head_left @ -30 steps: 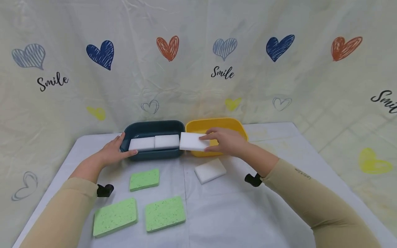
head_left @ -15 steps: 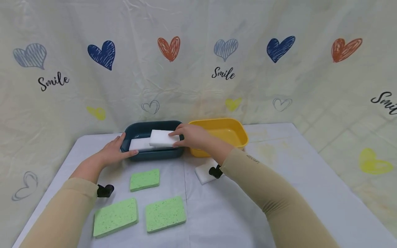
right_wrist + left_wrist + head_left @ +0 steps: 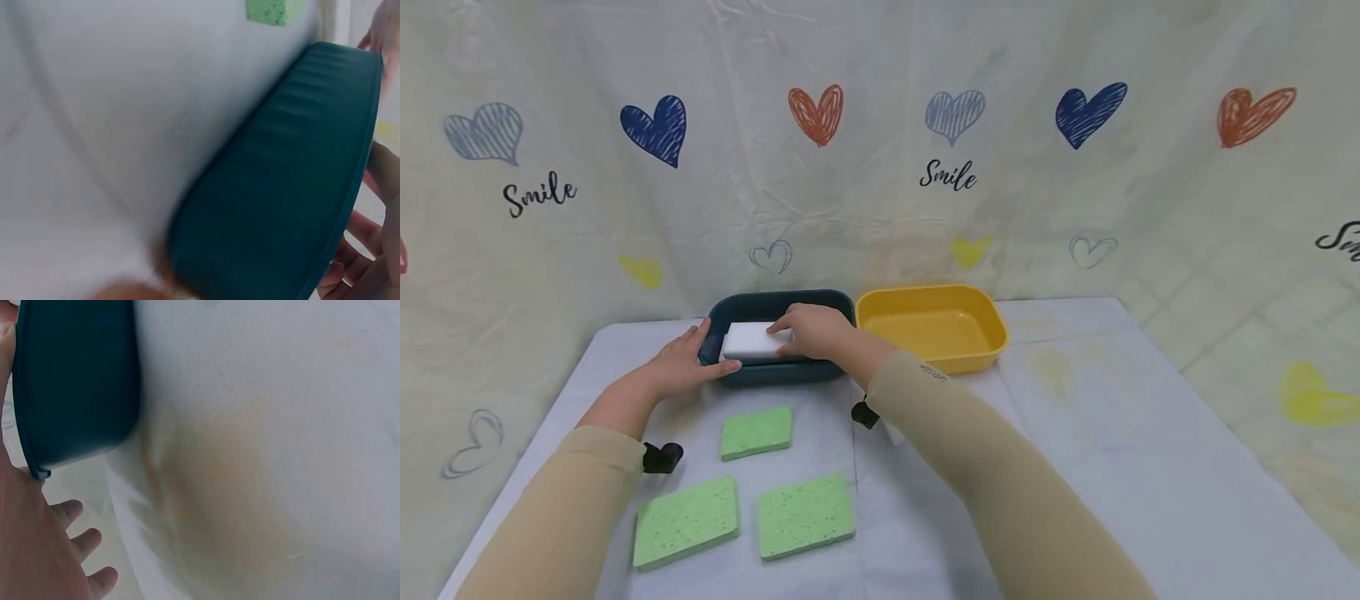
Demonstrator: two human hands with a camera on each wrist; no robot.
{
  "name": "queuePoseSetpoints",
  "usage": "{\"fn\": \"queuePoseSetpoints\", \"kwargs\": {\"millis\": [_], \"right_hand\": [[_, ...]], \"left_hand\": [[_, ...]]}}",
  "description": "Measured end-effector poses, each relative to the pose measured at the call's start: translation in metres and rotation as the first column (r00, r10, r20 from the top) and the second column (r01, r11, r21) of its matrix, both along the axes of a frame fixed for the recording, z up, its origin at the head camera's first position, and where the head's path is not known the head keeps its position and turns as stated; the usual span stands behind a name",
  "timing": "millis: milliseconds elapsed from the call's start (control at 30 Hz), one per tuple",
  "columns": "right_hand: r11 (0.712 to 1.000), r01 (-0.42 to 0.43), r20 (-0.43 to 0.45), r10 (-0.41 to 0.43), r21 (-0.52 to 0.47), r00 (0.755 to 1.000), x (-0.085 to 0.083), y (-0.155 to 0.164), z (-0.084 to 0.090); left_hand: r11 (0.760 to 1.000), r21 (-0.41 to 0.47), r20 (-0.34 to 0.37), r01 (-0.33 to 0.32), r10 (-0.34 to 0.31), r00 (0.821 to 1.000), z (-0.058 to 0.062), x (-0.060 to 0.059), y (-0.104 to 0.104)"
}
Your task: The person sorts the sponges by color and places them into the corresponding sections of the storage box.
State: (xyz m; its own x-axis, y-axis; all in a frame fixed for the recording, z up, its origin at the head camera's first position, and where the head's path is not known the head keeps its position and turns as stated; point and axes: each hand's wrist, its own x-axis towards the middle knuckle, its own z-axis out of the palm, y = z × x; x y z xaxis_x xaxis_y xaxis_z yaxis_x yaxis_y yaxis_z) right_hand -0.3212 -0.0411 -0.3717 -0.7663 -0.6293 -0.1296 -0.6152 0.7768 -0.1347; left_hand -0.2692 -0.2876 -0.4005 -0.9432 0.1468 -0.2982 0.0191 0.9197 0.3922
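Note:
My right hand [image 3: 818, 331] pinches a white sponge [image 3: 748, 340] between thumb and fingers inside the dark teal basin [image 3: 775, 377]. Other white sponges lie under it in the basin, largely covered by the held sponge and the hand. At the basin's left end, my left hand [image 3: 677, 362] rests with spread fingers, its thumb at the front rim and its forefinger by the left rim. The left wrist view shows the teal basin's outer wall [image 3: 75, 381] beside that hand, with three fingers straight and off the wall.
A yellow basin [image 3: 955, 364] stands right beside the teal one. Three speckled green sponges, one behind [image 3: 757, 433] and two in front [image 3: 687, 523] [image 3: 807, 517], lie on the white-covered table [image 3: 1075, 467]. Another white sponge [image 3: 894, 434] is mostly hidden under my right sleeve.
My right hand has carried the white sponge leftward from over the yellow basin into the teal basin, above the sponges there. The left hand has stayed at the teal basin's left end.

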Motion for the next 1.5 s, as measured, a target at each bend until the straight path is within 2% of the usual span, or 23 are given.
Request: {"fn": "queuePoseSetpoints", "kwargs": {"millis": [300, 567, 800, 1100, 1367, 1500], "right_hand": [[0.999, 0.027, 0.040, -0.028, 0.025, 0.999, -0.001, -0.021, -0.013], [0.999, 0.045, 0.062, -0.043, -0.029, 0.997, -0.004, -0.021, -0.013], [0.990, 0.105, 0.064, -0.100, -0.093, 0.993, -0.005, -0.005, 0.001], [0.978, 0.129, 0.074, -0.118, -0.163, 0.990, -0.001, 0.024, 0.016], [0.975, 0.132, 0.096, -0.116, -0.179, 0.989, 0.009, 0.062, 0.027], [0.972, 0.125, 0.077, -0.111, -0.199, 0.991, 0.017, 0.083, 0.030]], "left_hand": [[1.000, -0.008, -0.003, -0.007, 0.007, 1.000, -0.002, -0.002, 0.003], [1.000, -0.013, -0.001, -0.028, 0.028, 1.000, -0.002, -0.003, 0.000], [1.000, -0.008, 0.009, -0.025, 0.025, 1.000, -0.003, -0.003, 0.000], [1.000, -0.009, 0.020, -0.024, 0.024, 1.000, -0.001, -0.002, 0.002], [1.000, -0.003, 0.008, -0.012, 0.012, 1.000, -0.003, -0.003, 0.000], [1.000, 0.000, 0.009, -0.010, 0.010, 1.000, -0.002, -0.002, 0.000]]}}
